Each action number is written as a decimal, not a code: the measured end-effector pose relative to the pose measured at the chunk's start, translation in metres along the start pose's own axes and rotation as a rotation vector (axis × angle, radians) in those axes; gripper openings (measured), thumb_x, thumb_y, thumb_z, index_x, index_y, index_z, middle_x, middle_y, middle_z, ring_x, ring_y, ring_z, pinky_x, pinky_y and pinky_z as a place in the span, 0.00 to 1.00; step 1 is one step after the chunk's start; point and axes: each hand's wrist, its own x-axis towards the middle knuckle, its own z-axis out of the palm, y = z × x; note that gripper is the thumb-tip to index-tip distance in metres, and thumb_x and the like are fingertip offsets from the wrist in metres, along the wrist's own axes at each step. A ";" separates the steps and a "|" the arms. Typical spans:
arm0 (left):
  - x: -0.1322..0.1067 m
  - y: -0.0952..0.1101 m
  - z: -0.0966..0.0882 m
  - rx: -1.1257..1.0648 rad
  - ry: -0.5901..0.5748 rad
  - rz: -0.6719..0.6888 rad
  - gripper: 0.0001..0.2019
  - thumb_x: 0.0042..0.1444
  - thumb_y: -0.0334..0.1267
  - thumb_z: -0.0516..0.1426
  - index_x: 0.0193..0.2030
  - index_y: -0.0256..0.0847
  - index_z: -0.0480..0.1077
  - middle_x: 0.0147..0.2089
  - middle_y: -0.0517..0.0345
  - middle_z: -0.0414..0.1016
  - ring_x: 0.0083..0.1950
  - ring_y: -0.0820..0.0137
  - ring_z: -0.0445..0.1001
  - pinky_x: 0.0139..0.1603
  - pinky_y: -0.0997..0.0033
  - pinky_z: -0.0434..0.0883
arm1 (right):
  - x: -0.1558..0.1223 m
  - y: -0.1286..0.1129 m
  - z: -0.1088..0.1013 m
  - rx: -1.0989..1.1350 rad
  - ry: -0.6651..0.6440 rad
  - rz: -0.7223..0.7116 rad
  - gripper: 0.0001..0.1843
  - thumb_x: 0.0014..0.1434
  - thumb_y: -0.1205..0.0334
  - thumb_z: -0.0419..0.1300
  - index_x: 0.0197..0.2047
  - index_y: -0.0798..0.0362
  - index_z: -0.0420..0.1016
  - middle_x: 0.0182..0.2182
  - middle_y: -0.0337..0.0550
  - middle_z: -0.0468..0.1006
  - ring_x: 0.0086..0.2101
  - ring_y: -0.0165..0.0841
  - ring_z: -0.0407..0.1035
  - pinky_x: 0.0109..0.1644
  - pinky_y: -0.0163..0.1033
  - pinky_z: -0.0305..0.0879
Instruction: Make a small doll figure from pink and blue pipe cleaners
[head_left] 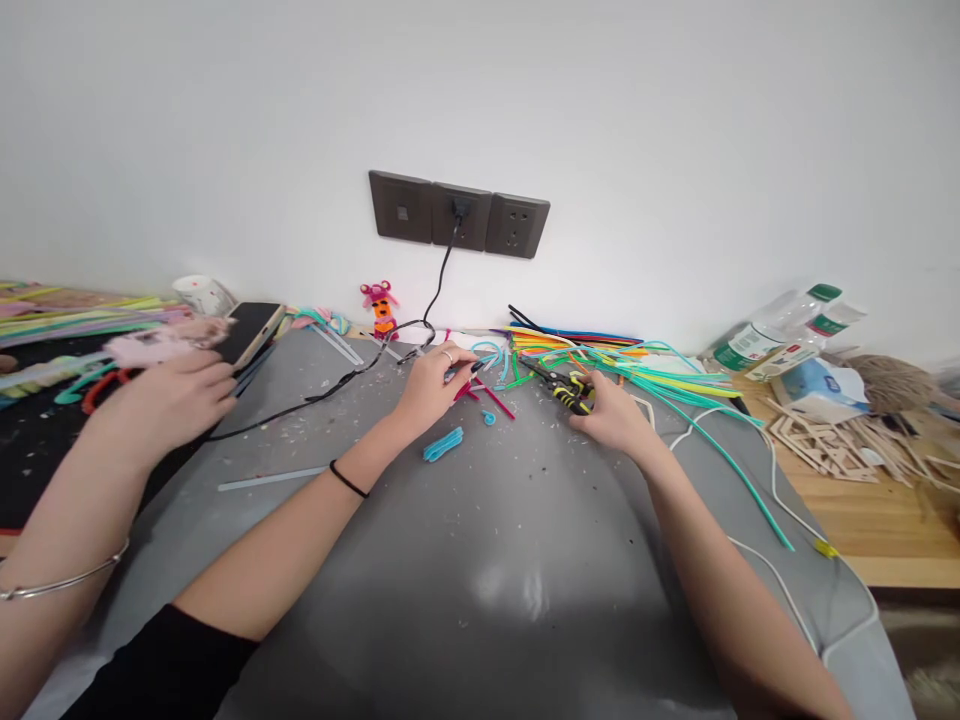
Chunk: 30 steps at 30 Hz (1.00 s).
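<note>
My left hand [429, 392], with a ring on one finger, is above the middle of the grey mat. Its fingertips are pinched together over short magenta pipe cleaner pieces [496, 402]; what lies between them I cannot make out. My right hand [616, 415] is closed around the yellow-and-black handles of a pair of pliers [564, 388]. The jaws point left toward light blue pipe cleaner pieces [504, 366]. Just in front of my left hand lie a folded blue pipe cleaner bundle [443, 444] and a small blue coil [489, 418].
Colourful pipe cleaners [667, 378] spread at the back right, near bottles [765, 330] and wooden sticks [825, 440]. An orange-and-pink figure [382, 310] stands by the wall. A black cable [337, 385] crosses the mat. Another person's hand [180, 400] holds something fuzzy pink at left.
</note>
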 end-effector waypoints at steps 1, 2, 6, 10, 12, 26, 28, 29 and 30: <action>0.000 -0.002 0.000 0.015 0.002 0.020 0.07 0.64 0.32 0.56 0.42 0.41 0.76 0.42 0.53 0.79 0.44 0.67 0.77 0.46 0.67 0.74 | 0.003 0.001 0.001 -0.038 0.050 -0.001 0.32 0.49 0.59 0.64 0.58 0.55 0.68 0.50 0.57 0.77 0.49 0.50 0.72 0.49 0.46 0.64; 0.000 -0.004 0.001 0.031 0.003 0.040 0.07 0.63 0.31 0.56 0.41 0.41 0.77 0.42 0.54 0.79 0.44 0.67 0.77 0.47 0.67 0.73 | 0.007 0.003 0.003 -0.074 0.092 -0.002 0.33 0.50 0.58 0.64 0.59 0.56 0.68 0.52 0.58 0.76 0.51 0.52 0.70 0.52 0.49 0.64; -0.001 -0.010 0.002 0.087 0.002 0.102 0.08 0.64 0.30 0.56 0.42 0.41 0.77 0.42 0.54 0.78 0.46 0.66 0.77 0.49 0.65 0.73 | 0.025 0.012 0.009 -0.096 0.132 -0.018 0.33 0.51 0.58 0.65 0.60 0.56 0.69 0.54 0.60 0.72 0.55 0.56 0.67 0.58 0.56 0.62; -0.001 -0.011 0.001 0.139 0.003 0.109 0.08 0.64 0.30 0.56 0.42 0.41 0.77 0.42 0.54 0.78 0.46 0.65 0.76 0.50 0.63 0.72 | 0.039 0.006 0.008 0.135 0.219 -0.172 0.20 0.56 0.58 0.61 0.52 0.54 0.75 0.51 0.56 0.72 0.54 0.51 0.66 0.61 0.55 0.63; -0.001 -0.011 0.001 0.161 0.003 0.109 0.08 0.64 0.30 0.56 0.42 0.42 0.78 0.42 0.53 0.78 0.47 0.64 0.76 0.50 0.63 0.72 | 0.042 -0.012 0.007 0.313 0.267 -0.299 0.15 0.60 0.58 0.59 0.49 0.52 0.77 0.48 0.53 0.74 0.53 0.47 0.68 0.61 0.54 0.64; -0.001 -0.020 -0.003 0.432 -0.008 0.088 0.09 0.65 0.32 0.56 0.42 0.43 0.79 0.41 0.51 0.78 0.47 0.59 0.74 0.49 0.58 0.70 | 0.052 -0.102 0.062 0.970 0.134 -0.360 0.11 0.58 0.52 0.59 0.38 0.51 0.75 0.37 0.42 0.80 0.36 0.34 0.73 0.43 0.41 0.71; -0.002 -0.019 -0.003 0.463 -0.029 0.103 0.09 0.66 0.32 0.56 0.42 0.43 0.79 0.41 0.50 0.78 0.47 0.58 0.74 0.49 0.57 0.69 | 0.051 -0.100 0.063 0.930 0.159 -0.380 0.09 0.58 0.55 0.58 0.38 0.50 0.75 0.38 0.42 0.80 0.37 0.35 0.72 0.44 0.41 0.71; -0.002 -0.019 -0.002 0.473 -0.037 0.109 0.10 0.66 0.32 0.55 0.43 0.43 0.79 0.41 0.50 0.78 0.46 0.58 0.74 0.49 0.57 0.69 | 0.051 -0.099 0.063 0.906 0.164 -0.396 0.09 0.58 0.56 0.58 0.38 0.49 0.75 0.38 0.42 0.80 0.38 0.35 0.73 0.44 0.41 0.70; -0.003 -0.019 -0.002 0.482 -0.043 0.114 0.10 0.67 0.32 0.54 0.43 0.43 0.79 0.41 0.50 0.78 0.46 0.58 0.73 0.48 0.57 0.69 | 0.051 -0.099 0.063 0.881 0.169 -0.415 0.08 0.58 0.57 0.58 0.39 0.49 0.76 0.38 0.42 0.80 0.39 0.35 0.73 0.44 0.41 0.70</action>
